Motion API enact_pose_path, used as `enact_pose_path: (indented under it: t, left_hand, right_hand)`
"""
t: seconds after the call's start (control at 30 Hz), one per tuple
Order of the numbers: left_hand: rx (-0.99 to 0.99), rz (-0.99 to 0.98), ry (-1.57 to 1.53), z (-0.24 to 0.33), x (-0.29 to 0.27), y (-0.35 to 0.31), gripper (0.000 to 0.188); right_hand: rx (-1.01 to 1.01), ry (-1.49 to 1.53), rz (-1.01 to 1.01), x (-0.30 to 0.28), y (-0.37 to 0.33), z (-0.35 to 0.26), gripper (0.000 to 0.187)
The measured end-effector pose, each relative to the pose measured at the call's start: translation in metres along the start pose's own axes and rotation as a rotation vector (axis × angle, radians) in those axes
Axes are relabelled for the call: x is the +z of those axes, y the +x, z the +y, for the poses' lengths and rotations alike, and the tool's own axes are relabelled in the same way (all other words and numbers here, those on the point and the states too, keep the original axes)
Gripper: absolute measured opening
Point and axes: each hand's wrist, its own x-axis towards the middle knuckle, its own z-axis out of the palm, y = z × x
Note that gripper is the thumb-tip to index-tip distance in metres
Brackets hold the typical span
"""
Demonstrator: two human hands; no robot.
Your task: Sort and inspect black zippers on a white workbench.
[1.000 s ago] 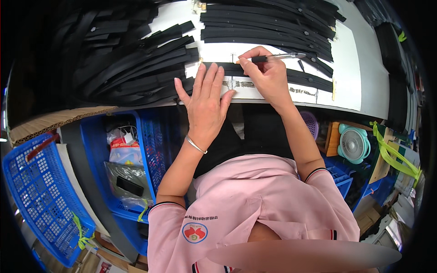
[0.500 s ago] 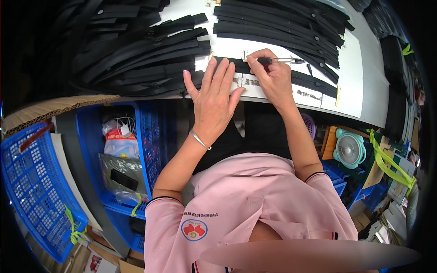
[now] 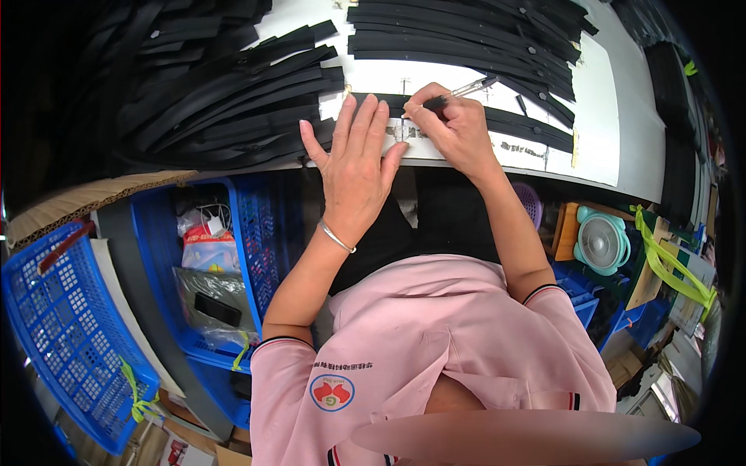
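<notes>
My left hand lies flat with its fingers spread, pressing on a long black fabric strip that runs crosswise along the near side of the table. Pinched in my right hand is a pen with a clear barrel and a black grip. Its tip points down at the strip's near edge, just right of my left fingers, beside a dark line on the white board. My right fingers partly hide the tip and the strip there. Dark smudged marks show on the board below the strip.
Black strips are piled at the left, and more lie in a row beyond my hands. Below the table edge stand a blue crate holding bags and a phone, a tilted blue basket and a teal fan.
My right hand has brought the pen tip nearer to me, from the strip's far edge to its near edge, and the pen slants more. The whole view has shifted slightly.
</notes>
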Motion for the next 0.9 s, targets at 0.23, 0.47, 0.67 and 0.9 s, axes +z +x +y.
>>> enact_pose_path:
  t: [0.23,0.47,0.67,0.9]
  left_hand:
    - [0.024,-0.02,-0.004,0.0,-0.001,0.002,0.055]
    - [0.009,-0.039,0.036,-0.002,0.0,0.0,0.054]
    - [0.017,-0.069,0.053,0.0,-0.002,0.001,0.055]
    - [0.118,-0.04,-0.066,0.037,0.006,0.013,0.065]
  right_hand:
    - [0.051,-0.147,-0.118,-0.011,0.001,-0.008,0.016]
    - [0.09,0.034,0.305,-0.059,-0.023,-0.009,0.008]
    - [0.154,-0.124,0.34,-0.081,-0.028,0.015,0.009]
    - [0.167,-0.108,0.334,-0.081,-0.027,0.016,0.011]
